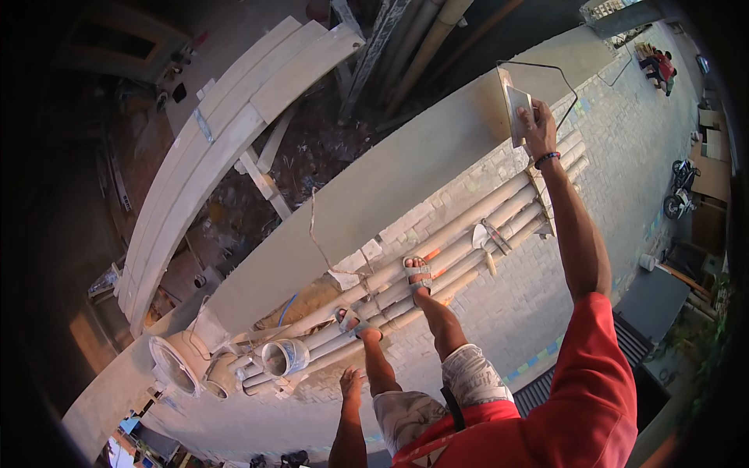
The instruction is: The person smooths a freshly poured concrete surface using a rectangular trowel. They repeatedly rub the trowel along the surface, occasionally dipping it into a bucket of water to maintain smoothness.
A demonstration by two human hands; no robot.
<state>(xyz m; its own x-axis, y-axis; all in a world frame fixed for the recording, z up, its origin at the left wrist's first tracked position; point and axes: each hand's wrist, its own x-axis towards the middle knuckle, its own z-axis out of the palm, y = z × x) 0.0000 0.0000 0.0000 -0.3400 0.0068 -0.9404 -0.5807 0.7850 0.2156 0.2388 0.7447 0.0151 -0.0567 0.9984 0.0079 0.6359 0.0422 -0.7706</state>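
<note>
My right hand (537, 129), its arm stretched far out to the upper right, grips a flat plastering trowel (517, 101). The blade stands against the smooth grey face of a plastered wall (406, 160), beside a darker, brownish patch. Low on the left, my left hand (353, 384) hangs by my leg with its fingers loosely apart and nothing visible in it. Near it, a white bucket (290, 357) with grey material inside rests on the poles. A pointed trowel (480, 236) lies on the poles beyond my feet.
I stand in sandals on a narrow platform of lashed poles (511, 191), high above a paved ground (530, 296). Bent wires (573, 82) jut from the wall. Behind it rises a curved pale beam (211, 148). A motorcycle (680, 191) and seated people (659, 66) are far below right.
</note>
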